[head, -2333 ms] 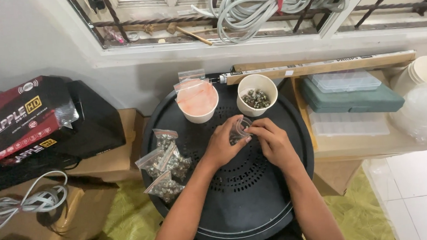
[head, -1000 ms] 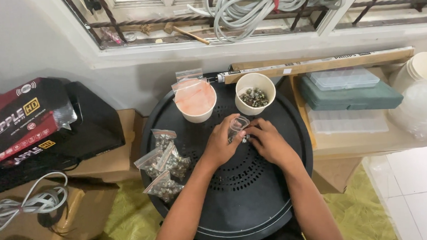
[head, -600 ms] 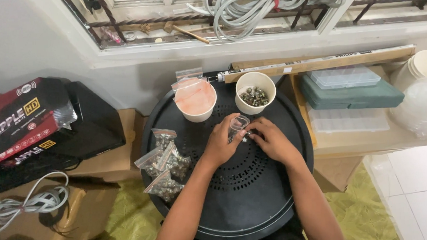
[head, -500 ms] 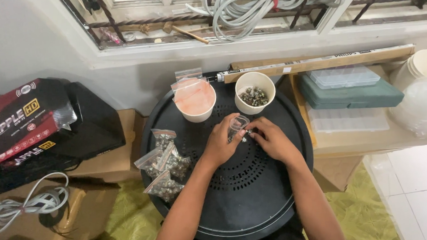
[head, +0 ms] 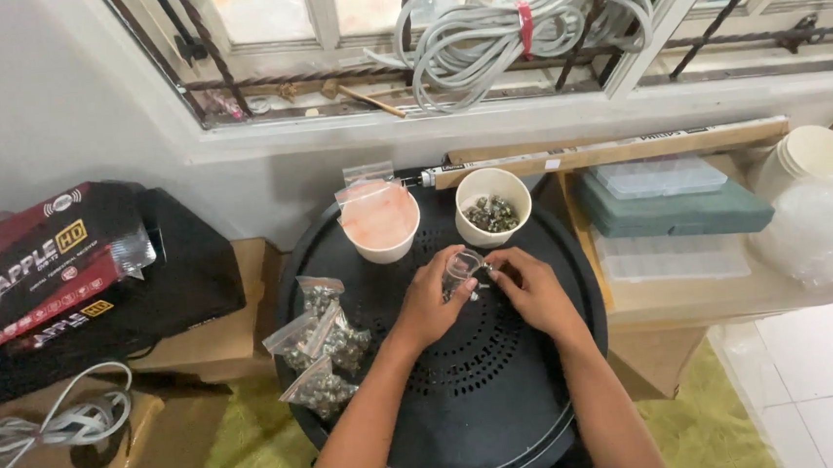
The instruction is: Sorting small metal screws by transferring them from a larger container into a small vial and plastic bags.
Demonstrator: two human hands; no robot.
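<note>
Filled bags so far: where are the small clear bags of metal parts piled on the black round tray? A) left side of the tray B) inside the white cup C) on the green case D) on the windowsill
A: the filled bags lie in a heap at the left of the black round tray, beside the left hand.

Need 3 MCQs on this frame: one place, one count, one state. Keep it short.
1. Where do the filled small bags lie?
A. on the round black tray, by the left hand
B. inside the green case
C. on the window sill

2. How many paper cups stand at the tray's far edge?
A. one
B. two
C. four

3. What state is the clear small bag in?
A. lying flat on the floor
B. held open between both hands
C. sealed on the pile

Key: 1 A, the pile sits on the tray's left part. 2 B, pink-filled cup and cup of small metal parts. 3 B, left hand and right hand hold it.
</note>
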